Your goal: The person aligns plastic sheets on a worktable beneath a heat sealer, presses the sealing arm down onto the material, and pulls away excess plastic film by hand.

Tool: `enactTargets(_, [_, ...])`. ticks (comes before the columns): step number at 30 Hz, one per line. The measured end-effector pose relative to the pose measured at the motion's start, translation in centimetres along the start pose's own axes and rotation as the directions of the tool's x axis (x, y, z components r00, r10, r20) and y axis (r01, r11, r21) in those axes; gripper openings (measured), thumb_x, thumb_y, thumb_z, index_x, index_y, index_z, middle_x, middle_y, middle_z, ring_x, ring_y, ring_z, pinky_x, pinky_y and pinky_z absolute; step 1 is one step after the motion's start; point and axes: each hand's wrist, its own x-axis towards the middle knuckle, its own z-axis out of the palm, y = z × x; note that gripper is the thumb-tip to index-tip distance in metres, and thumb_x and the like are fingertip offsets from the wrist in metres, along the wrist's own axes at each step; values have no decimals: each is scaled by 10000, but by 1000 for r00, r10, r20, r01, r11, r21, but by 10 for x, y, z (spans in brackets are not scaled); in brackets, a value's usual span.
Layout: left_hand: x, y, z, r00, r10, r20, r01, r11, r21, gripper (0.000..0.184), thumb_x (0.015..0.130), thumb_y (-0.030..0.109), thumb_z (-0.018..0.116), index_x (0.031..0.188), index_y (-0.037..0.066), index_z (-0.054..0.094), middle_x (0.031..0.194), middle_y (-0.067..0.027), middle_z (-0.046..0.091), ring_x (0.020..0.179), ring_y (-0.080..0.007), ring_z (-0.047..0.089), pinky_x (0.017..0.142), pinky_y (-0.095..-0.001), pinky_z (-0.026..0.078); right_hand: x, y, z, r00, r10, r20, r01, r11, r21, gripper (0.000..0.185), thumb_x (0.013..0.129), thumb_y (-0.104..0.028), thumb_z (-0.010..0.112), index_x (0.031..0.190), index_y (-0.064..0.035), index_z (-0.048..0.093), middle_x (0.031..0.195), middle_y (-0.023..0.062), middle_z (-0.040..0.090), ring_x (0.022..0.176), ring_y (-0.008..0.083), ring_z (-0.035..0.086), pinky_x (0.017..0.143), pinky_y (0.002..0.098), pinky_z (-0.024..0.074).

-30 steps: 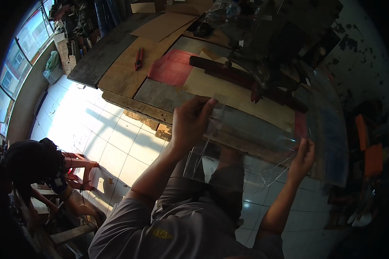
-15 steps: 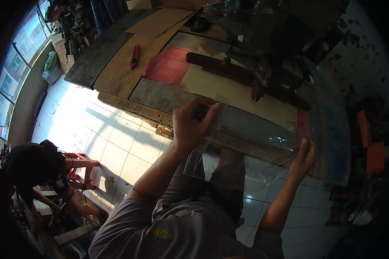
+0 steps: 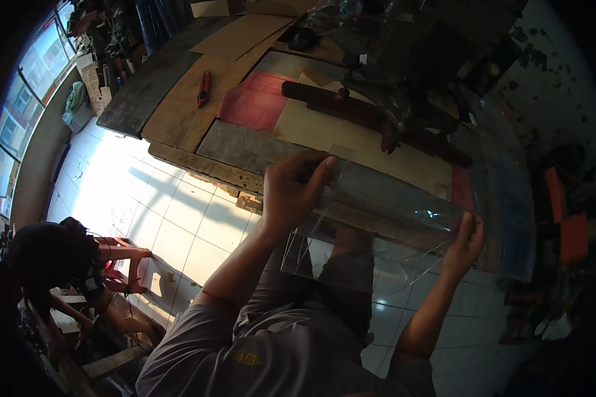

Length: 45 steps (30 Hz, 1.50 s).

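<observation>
A clear plastic sheet (image 3: 377, 205) is stretched between my two hands at the front edge of the work table, its lower part hanging over my legs. My left hand (image 3: 298, 185) pinches its upper left corner between thumb and fingers. At the right end, my right hand (image 3: 467, 241) grips the other corner, fingers closed. Just beyond the sheet, a dark press bar (image 3: 371, 119) of a machine lies across a cream sheet (image 3: 364, 142). Pink material (image 3: 255, 100) shows at the left of the cream sheet, and a smaller pink piece at its right.
A red utility knife (image 3: 204, 88) lies on the table's brown board (image 3: 179, 109), near cardboard sheets (image 3: 242, 36). At lower left, another person (image 3: 53, 264) sits beside a red stool (image 3: 129, 261). Orange objects (image 3: 573, 238) stand at the right. White floor tiles (image 3: 179, 198) surround the table.
Both hands keep their hold on the plastic sheet and have barely moved. The view has shifted slightly, so the table and machine appear a little further left.
</observation>
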Motion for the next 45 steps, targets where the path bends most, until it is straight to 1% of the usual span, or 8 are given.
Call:
enactTargets(3, [1,-5,3,995,90,-36,-89,996,25,187,1016,150,730,1055,-30,762,777,-44,740,688,-60,676,610,-221,508,1,-1,0,1000,-11,-1,11,1000,-2,322,1091,-342,606,1113,-25,658,804,-32,565,721,43,523,557,235,482])
enactTargets(9, [2,-9,1,1000,20,-15,-20,1000,13,212,1028,188,721,1051,-17,769,709,4,663,531,-31,562,463,-229,409,0,-4,-2,999,21,34,-24,997,76,288,1095,-302,604,1147,-21,638,767,4,593,663,63,561,549,260,504])
enactTargets(16, [4,-10,3,998,16,-53,-18,999,-33,183,1032,153,709,1033,-22,763,686,16,618,530,-24,533,460,-226,387,0,-16,2,994,85,74,-95,985,144,244,1090,-244,609,1123,-3,627,708,2,609,619,76,578,557,268,479])
enactTargets(22, [11,-13,4,999,31,-9,-31,997,77,245,1061,212,671,1000,-13,748,686,20,599,529,-29,510,468,-236,377,3,-14,5,993,38,115,-62,974,217,199,1087,-198,612,1095,0,627,738,7,637,629,75,588,603,255,465])
enactTargets(25, [14,-14,8,999,35,-36,-30,992,122,231,1064,199,664,998,-9,739,696,21,602,540,-28,502,478,-233,377,7,0,5,994,2,112,-12,997,81,168,1079,-176,622,1075,-8,633,759,4,650,655,67,586,627,251,466])
enactTargets(29, [24,-21,8,1000,29,-9,-26,973,229,281,1066,232,657,986,-30,719,694,11,598,534,-33,487,484,-248,381,13,2,7,987,40,159,-52,996,71,177,1075,-179,627,1058,-2,634,778,15,667,707,71,610,654,261,478])
enactTargets(35, [62,-36,5,987,-89,137,16,886,463,307,1032,238,684,925,-48,717,616,-45,605,516,-85,557,502,-294,435,51,39,15,954,51,297,-7,989,-146,233,1020,-222,697,1045,10,696,822,89,720,733,162,670,700,321,534])
enactTargets(45, [131,-87,12,948,10,320,-194,813,549,223,946,184,740,917,-36,759,683,-134,739,538,-177,683,531,-342,496,99,52,45,933,95,347,72,896,-439,145,900,-158,761,950,-23,744,831,126,770,768,289,753,717,402,565])
